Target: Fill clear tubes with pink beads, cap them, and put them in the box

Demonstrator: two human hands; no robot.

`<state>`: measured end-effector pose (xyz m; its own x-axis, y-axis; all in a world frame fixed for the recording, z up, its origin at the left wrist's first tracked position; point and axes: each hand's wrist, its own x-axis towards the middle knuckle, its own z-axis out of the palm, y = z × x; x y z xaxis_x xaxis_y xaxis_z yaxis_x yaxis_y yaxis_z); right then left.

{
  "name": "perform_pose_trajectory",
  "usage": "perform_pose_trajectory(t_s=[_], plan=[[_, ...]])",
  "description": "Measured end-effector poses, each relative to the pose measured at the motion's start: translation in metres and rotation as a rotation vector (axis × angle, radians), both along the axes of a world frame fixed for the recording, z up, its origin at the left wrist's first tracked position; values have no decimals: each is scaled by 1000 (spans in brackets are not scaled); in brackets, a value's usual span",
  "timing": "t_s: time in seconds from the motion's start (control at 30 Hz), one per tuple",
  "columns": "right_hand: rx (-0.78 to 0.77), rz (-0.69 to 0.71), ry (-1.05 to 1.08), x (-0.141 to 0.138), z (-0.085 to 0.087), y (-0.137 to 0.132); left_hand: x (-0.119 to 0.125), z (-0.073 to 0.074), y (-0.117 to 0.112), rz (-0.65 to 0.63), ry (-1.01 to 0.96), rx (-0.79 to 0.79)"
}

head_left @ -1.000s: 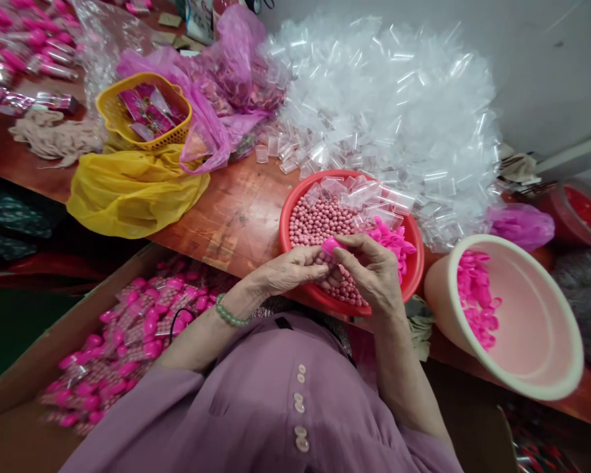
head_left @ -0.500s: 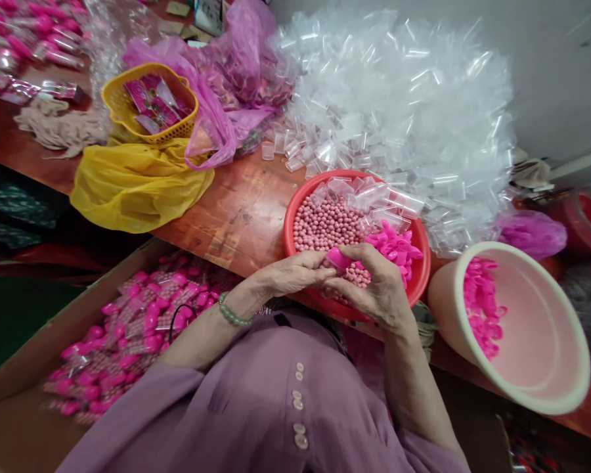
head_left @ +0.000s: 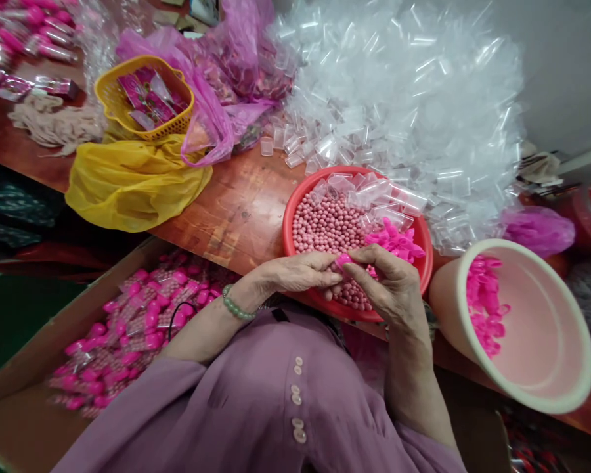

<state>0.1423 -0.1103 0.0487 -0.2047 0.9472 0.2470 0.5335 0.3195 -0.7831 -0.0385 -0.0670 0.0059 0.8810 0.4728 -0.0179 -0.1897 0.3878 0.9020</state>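
Note:
My left hand (head_left: 305, 272) is closed, thumb and fingers pinched round a small container mostly hidden in its grip. A bright pink cap (head_left: 343, 259) shows at the container's end, between the fingertips of both hands. My right hand (head_left: 391, 282) pinches this cap between thumb and index finger. Both hands are over the front of a red basin (head_left: 288, 226). Inside the basin are pink beads (head_left: 325, 223), a heap of pink plastic caps (head_left: 396, 240) and several clear plastic tubes (head_left: 369, 190).
A large pile of clear tubes (head_left: 404, 98) lies behind the basin. To the right stands a cream bucket (head_left: 536, 328) with pink pieces. Lower left, a cardboard box (head_left: 24, 368) holds bead-filled, pink-capped tubes (head_left: 132, 322). A yellow basket (head_left: 115, 75) and yellow bag (head_left: 132, 187) are farther left.
The pink cap has shifted slightly right and turned between my fingers. My right thumb and index finger have closed nearer around it. The view has shifted a little.

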Motion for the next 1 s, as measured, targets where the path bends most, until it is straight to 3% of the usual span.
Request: perform_pose_trajectory(t_s=[0.33, 0.47, 0.6, 0.8, 1.0], plan=[[-66, 44, -46, 6, 0, 0, 1, -1, 5, -40, 37, -2], [34, -176, 26, -2, -13, -5, 3, -1, 6, -15, 24, -91], [123, -263, 73, -10, -20, -8, 3, 2, 5, 6, -24, -125], [127, -236, 38, -13, -17, -4, 3, 2, 6, 24, -42, -166], [303, -238, -19, -13, -35, -8, 5, -6, 1, 62, -89, -220]])
